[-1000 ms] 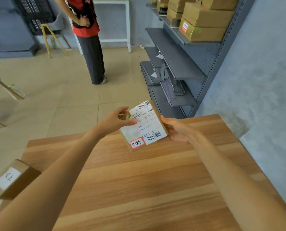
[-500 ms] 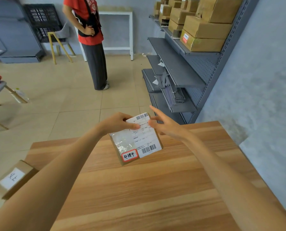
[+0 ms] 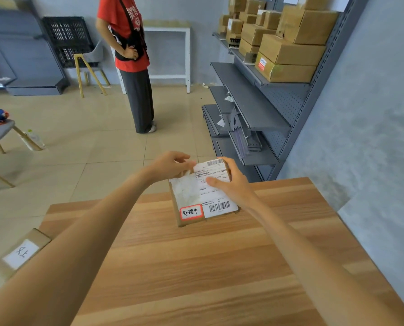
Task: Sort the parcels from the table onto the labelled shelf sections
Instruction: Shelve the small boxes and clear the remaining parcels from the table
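Taking the wooden table [image 3: 196,278] as the landmark: at its left edge, partly hidden behind the left forearm, a second parcel [image 3: 23,251] lies with a white handwritten label up, not yet sorted.

Over the table's far edge, the left hand [image 3: 170,164] reaches forward with the forearm stretched diagonally across the tabletop; its fingers curl down onto the far left corner of the held parcel [image 3: 202,194], pinching the top edge there. The parcel is a flat brown cardboard box, tilted label-up towards the camera, its near edge low over the table's far edge; whether it touches the wood cannot be told. A white shipping label with 2 barcodes covers most of its face, and a red-bordered tag sits at the near left corner.

Judged by its look, the box is light and stiff, thin enough for 1 hand; the glossy film over part of the label may be slippery, so the bare cardboard side edges seem the better places to take hold.

The right hand [image 3: 231,182] grasps the parcel's right side, thumb laid across the label, fingers wrapped over the far right edge, wrist bent inward.

Beyond the table to the right stands the grey shelf unit [image 3: 262,109], its upper level stacked with cardboard boxes [image 3: 288,45]
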A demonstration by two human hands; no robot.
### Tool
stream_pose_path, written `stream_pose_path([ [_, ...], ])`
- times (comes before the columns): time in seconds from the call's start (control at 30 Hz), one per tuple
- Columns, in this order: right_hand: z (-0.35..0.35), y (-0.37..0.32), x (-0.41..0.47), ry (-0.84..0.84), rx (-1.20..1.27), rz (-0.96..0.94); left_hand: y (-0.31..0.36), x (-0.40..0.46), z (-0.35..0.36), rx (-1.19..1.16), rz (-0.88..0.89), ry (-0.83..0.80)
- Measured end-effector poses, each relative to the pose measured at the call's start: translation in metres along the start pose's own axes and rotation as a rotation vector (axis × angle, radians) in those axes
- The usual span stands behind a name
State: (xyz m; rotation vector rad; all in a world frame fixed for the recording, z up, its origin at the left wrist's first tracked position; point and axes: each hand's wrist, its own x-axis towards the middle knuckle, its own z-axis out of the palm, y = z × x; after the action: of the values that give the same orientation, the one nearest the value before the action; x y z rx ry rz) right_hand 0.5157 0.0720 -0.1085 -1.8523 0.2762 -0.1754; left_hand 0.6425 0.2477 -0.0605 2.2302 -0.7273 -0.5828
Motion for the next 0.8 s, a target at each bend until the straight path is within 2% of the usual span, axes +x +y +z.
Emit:
stream_pose_path([
  [0.1, -0.017, 0.002, 0.005, 0.124, 0.049, 0.084, -0.009, 0.007, -0.005, 0.147, -0.005, 0.134],
  [0.17, -0.03, 0.006, 0.007, 0.188, 0.119, 0.162, -0.012, 0.01, -0.005, 0.249, -0.008, 0.168],
  [0.3, -0.051, 0.011, 0.007, 0.296, 0.183, 0.275, -0.009, 0.016, 0.002, 0.397, -0.013, 0.128],
  [0.47, -0.07, 0.007, 0.0, 0.343, 0.242, 0.325, 0.009, 0.025, 0.013, 0.491, 0.002, 0.083],
  [0.6, -0.086, -0.005, -0.009, 0.404, 0.22, 0.313, 0.035, 0.034, 0.015, 0.537, 0.074, 0.085],
  [0.8, -0.112, -0.036, -0.048, 0.613, 0.21, 0.286, 0.088, 0.037, 0.02, 0.633, 0.295, 0.124],
])
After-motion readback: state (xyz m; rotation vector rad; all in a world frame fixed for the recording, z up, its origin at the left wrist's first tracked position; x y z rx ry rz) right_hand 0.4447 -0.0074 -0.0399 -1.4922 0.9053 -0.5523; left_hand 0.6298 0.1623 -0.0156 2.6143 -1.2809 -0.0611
